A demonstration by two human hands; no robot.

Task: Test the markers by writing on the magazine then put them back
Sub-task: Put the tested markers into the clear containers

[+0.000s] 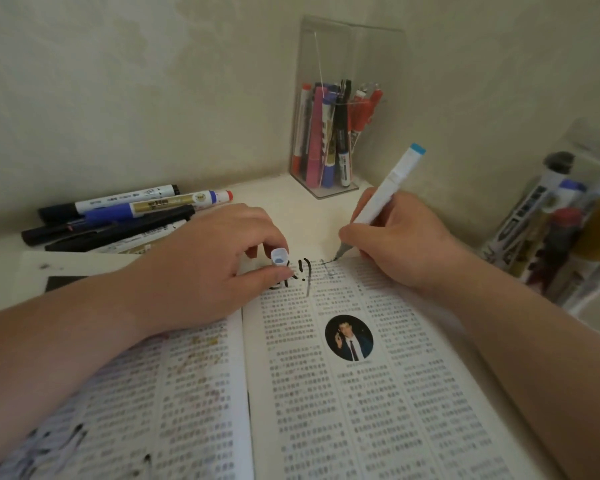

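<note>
A white marker is pinched in the curled fingers of the right hand, its tip touching the top margin of the open magazine. Its cap is pinched by the left hand, which is rested on the page.

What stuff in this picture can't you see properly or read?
- Head view: the magazine print is too small and blurry to read.
- Head view: the black scribbles start under the left hand, which pinches the cap and covers them.
- Head view: the loose markers lie partly behind that hand.
- Head view: the box of markers at the right is blurred and cut by the edge.
</note>
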